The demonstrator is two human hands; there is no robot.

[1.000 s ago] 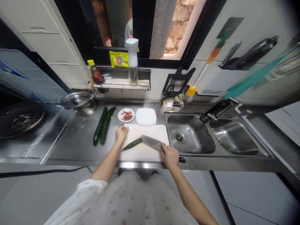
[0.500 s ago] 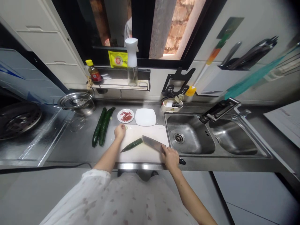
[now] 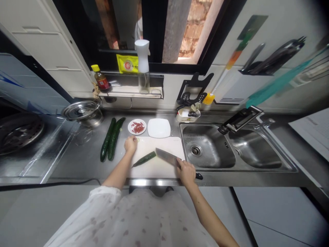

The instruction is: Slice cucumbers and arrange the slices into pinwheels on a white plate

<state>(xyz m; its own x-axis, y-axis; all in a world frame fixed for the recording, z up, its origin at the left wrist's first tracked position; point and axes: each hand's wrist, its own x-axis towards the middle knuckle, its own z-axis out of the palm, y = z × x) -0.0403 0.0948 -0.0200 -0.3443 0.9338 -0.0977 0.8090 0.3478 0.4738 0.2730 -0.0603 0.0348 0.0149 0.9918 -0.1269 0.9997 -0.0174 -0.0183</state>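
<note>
My right hand (image 3: 187, 171) is closed round the black handle of a kitchen knife (image 3: 167, 156). Its broad blade lies over the white cutting board (image 3: 166, 171), the tip close to the cut end of a short cucumber piece (image 3: 145, 159). That piece rests slantwise on the board, narrow end toward the lower left. At the board's upper left corner is my left hand (image 3: 131, 145), its fingers curled together; what they hold, if anything, I cannot make out. A small pale green slice (image 3: 138, 139) sits beside those fingertips. Two whole cucumbers (image 3: 111, 139) lie side by side on the counter farther left.
Behind the board stand a small plate of chopped red bits (image 3: 137, 127) and a white square plate (image 3: 159, 128). A double sink (image 3: 209, 147) with a faucet (image 3: 240, 120) is at the right. A lidded steel pot (image 3: 84, 113) and a stove burner (image 3: 19, 133) are left.
</note>
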